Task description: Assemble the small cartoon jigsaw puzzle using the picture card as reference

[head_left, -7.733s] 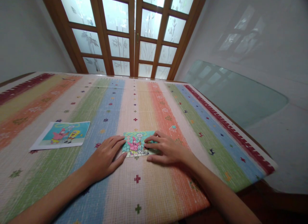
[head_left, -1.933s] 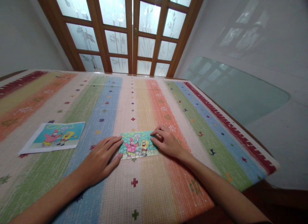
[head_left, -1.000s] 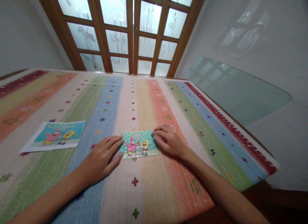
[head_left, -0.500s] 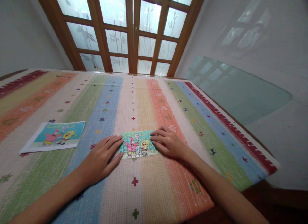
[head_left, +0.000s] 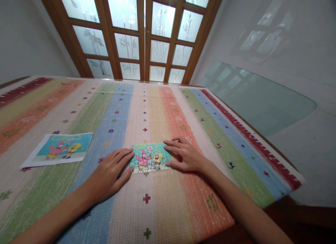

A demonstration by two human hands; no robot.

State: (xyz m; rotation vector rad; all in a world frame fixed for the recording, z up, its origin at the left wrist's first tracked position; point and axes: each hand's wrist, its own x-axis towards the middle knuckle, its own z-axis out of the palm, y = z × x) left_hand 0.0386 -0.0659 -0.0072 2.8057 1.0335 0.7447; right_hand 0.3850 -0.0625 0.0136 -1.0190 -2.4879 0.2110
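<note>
A small jigsaw puzzle (head_left: 149, 158) with its pieces fitted together lies flat on the tablecloth, showing a pink starfish, a pale squid and a yellow sponge cartoon figure. Along its left edge rests my left hand (head_left: 111, 170), open, fingers stretched and thumb apart at the lower left corner. My right hand (head_left: 185, 155) touches the right edge, also open, with fingertips near the upper right corner and the thumb at the lower right. Both hands lie low on the table. To the left is a printed picture (head_left: 64, 148) of the same cartoon scene on white paper.
A striped, patterned tablecloth (head_left: 147, 107) covers the table. Behind it stand wooden doors (head_left: 145, 44) with frosted panes. On the right, a rounded glass panel (head_left: 257, 93) sits by the pale wall. The table's edge runs along the lower right.
My right thumb has come into sight at the puzzle's lower right edge, and the right fingers have shifted slightly. The left hand and the printed picture stay in place.
</note>
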